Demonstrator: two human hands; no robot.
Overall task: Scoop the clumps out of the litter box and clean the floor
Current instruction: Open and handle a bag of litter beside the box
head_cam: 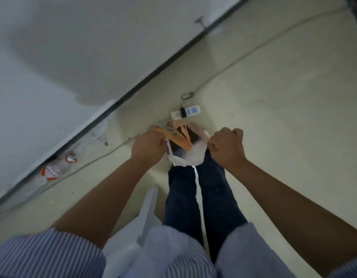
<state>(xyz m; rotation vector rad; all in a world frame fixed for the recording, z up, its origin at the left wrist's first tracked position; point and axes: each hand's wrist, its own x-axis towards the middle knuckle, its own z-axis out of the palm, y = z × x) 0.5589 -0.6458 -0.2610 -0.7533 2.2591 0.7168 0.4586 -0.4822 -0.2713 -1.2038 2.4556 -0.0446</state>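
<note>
I stand over a pale floor [284, 97] and hold a thin white plastic bag [190, 157] open between both hands. My left hand [148, 144] grips the bag's left edge together with its orange handles [180, 140]. My right hand [226, 146] is curled into a fist on the bag's right edge. A white strip of the bag [199, 195] hangs down in front of my dark trousers. The frame is blurred. No litter box or scoop is in view.
A white power strip [185, 112] with a black plug lies on the floor just beyond the bag, its cable running to the upper right. An empty plastic bottle [55, 170] lies along the dark baseboard [133, 91] at left. A white object [147, 213] hangs by my left leg.
</note>
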